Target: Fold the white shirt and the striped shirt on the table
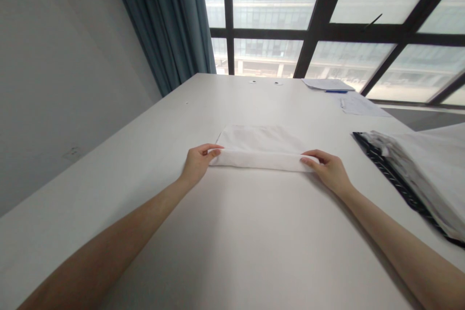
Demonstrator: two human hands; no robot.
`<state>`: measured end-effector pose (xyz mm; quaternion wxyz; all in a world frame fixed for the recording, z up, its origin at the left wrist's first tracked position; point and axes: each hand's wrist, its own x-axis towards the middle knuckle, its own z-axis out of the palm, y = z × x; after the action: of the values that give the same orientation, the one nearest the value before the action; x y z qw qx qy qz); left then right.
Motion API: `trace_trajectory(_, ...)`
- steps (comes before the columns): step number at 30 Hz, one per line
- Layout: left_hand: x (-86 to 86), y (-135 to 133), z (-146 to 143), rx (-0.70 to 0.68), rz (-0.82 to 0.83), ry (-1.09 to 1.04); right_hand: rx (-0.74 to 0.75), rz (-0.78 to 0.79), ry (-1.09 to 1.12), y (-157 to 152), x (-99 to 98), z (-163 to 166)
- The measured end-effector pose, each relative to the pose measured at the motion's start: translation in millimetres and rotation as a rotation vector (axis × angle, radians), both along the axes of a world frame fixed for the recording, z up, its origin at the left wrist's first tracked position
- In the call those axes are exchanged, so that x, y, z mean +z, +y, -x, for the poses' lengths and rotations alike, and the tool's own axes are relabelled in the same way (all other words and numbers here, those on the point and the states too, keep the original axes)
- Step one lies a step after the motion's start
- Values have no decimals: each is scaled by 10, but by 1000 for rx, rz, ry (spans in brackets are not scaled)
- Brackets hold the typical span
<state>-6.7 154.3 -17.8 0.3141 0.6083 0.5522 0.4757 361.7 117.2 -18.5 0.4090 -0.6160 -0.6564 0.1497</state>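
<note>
A white cloth (261,139) lies on the white table (232,232), its near edge turned over into a flat band that runs from side to side. At the left end of this band, my left hand (198,161) pinches the fold between thumb and fingers. My right hand (329,168) grips the opposite end the same way, thumb on the near side. Beyond the band, the rest of the cloth spreads flat away from me. Its underside is hidden.
At the right sits a stack of white cloths (432,160) on a black striped piece (392,181). Papers (327,84) and a blue pen (336,91) lie at the far right. A blue curtain (170,19) and windows (269,0) stand behind the table, a wall (65,68) at left.
</note>
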Motion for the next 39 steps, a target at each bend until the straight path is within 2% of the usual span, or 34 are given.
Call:
trace_trajectory(4, 4, -2, -6, 22, -9, -13, 24, 19, 14, 0, 3, -11)
trace_trajectory(10, 10, -4, -10, 54, -30, -24, 174, 44, -30, -8, 18, -47)
trace_trajectory(15, -19, -21, -7, 53, -103, 48, 174, 39, -36, -2, 34, -25)
trace_trajectory(18, -21, -41, 3, 27, -256, 222, 157, 20, -27, 15, 18, -23)
trace_trajectory(23, 16, -85, -9, -8, -634, 611, 140, -6, -14, 62, -68, -68)
trace_trajectory(26, 42, -142, -59, -63, -775, 826, 141, -13, -27, 75, -108, -94)
trace_trajectory(31, 49, -216, -137, -165, -832, 1061, 220, -147, -223, 27, -83, -74)
trace_trajectory(39, 82, -259, -165, -254, -948, 967, 411, -453, -662, -118, 67, 133)
